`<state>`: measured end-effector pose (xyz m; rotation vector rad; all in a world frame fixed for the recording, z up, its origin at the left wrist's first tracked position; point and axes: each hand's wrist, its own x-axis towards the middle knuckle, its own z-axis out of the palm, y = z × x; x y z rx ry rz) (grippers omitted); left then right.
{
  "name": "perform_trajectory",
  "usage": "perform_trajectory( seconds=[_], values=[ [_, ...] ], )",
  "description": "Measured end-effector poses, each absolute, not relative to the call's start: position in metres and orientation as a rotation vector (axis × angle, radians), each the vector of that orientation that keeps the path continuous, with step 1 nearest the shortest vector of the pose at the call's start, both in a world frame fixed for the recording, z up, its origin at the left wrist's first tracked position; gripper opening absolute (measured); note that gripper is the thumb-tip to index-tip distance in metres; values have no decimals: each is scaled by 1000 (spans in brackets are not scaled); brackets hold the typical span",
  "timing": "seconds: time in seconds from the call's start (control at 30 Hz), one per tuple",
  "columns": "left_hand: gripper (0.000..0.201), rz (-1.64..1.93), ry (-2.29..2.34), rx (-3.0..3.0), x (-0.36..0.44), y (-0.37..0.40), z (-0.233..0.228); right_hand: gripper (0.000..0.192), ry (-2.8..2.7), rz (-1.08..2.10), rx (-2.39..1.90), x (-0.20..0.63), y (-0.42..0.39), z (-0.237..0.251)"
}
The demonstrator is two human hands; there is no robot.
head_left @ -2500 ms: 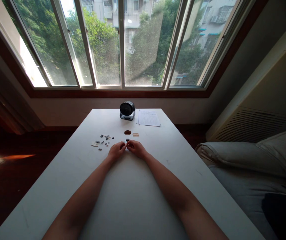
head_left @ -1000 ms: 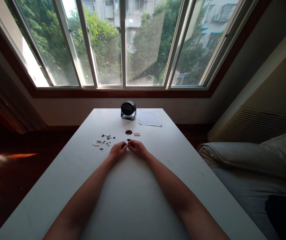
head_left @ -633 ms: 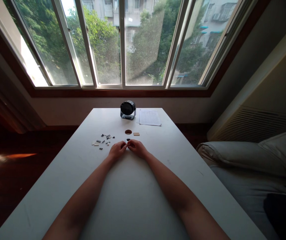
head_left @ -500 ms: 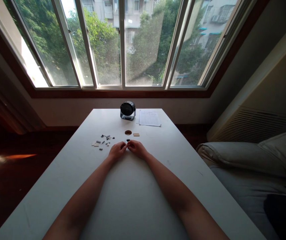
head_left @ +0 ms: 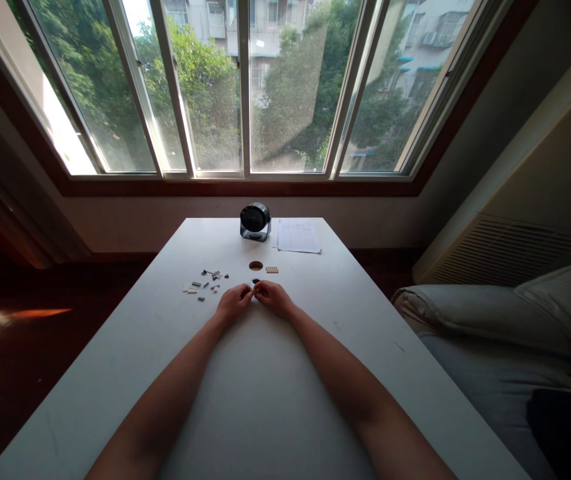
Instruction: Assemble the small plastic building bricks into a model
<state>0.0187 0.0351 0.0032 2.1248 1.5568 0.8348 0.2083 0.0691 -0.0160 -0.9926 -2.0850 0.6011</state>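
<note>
My left hand [head_left: 233, 301] and my right hand [head_left: 273, 297] rest on the white table [head_left: 265, 387], fingertips meeting around a tiny dark and pale building piece [head_left: 254, 285]. The piece is mostly hidden by my fingers. To the left of my hands lie several small loose grey, black and white pieces [head_left: 204, 283]. Just beyond my fingers sit a brown round piece [head_left: 256, 265] and a small tan studded plate [head_left: 272, 270].
A small black desk fan [head_left: 254, 222] stands at the table's far edge, with a printed sheet of paper [head_left: 298, 236] beside it. A wide window fills the wall behind. A grey sofa cushion [head_left: 505, 320] lies to the right of the table.
My hands stay in the same spot, fingertips together on the small piece. Only the camera view has shifted slightly.
</note>
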Motion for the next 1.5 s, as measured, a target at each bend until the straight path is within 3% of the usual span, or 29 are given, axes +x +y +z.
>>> perform_trajectory(
  seconds=[1.5],
  values=[
    [25, 831, 1569, 2154, 19, 34, 4, 15, -2086, 580, -997, 208, 66, -12]
  ],
)
